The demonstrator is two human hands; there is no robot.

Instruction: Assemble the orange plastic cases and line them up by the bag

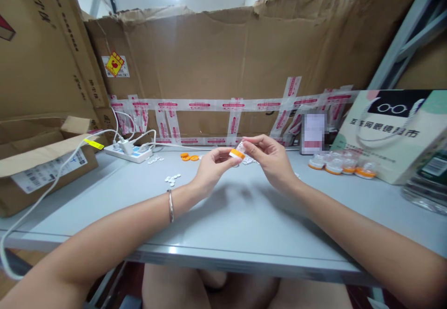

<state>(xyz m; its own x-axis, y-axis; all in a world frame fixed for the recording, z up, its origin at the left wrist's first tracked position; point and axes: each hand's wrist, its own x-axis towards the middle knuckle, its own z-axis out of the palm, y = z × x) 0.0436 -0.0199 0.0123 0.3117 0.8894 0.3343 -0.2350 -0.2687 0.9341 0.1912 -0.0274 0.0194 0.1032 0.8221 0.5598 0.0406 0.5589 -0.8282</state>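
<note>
Over the middle of the table, my left hand (212, 168) pinches a small orange and white round cap (237, 153) between thumb and fingers. My right hand (271, 156) is closed at the cap's upper side, its fingertips on a small white piece with dark print (241, 146). Whether that piece sits in the cap or only touches it, I cannot tell. Behind the hands lie more white printed pieces (248, 160), partly hidden. Several orange rings (190, 157) rest left of them, and small white discs (172, 179) are scattered closer to my left forearm.
Several clear containers with orange bases (333, 165) stand at the right, before a paper bag (380, 137) and a propped phone (313, 134). A power strip (131, 153) with cables and an open carton (49, 164) occupy the left. Tall cardboard (209, 57) walls the back.
</note>
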